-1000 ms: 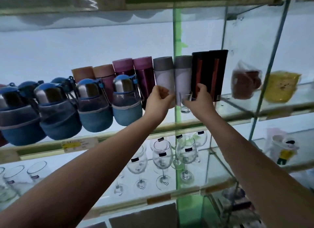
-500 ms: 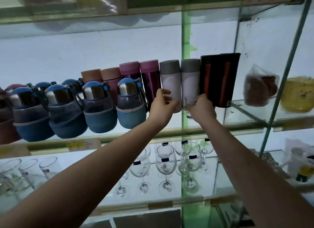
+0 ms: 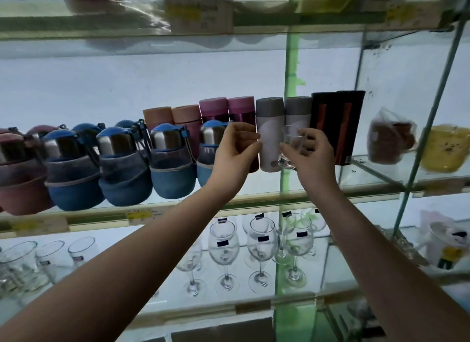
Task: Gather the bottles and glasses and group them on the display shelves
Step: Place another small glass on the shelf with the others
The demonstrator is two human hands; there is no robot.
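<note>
Head view. Reference point: the white flask with a grey cap, upright at the back of the middle glass shelf.

We note the right hand just right of the flask. Its grip is clamped on a small clear glass, fingers curled round the far side and thumb on the near side. The glass is upright and sits against the flask's right edge, in front of a second white flask. We cannot tell whether its base touches the shelf.

The left hand is just left of the flask. Its fingers are curled and the fingertips meet the flask's left edge. We cannot tell whether this grip holds anything.

Two purple flasks stand left of the flask. Further left stands a row of blue-capped bottles. Two black flasks stand to the right.

Labels: the flask has a small round mark near its base, not readable. Below and left of the flask, the shelf edge has a yellow price tag, too blurred to read. On the shelf below the flask, the wine glasses each carry a small dark sticker, and no text on them can be made out.
</note>
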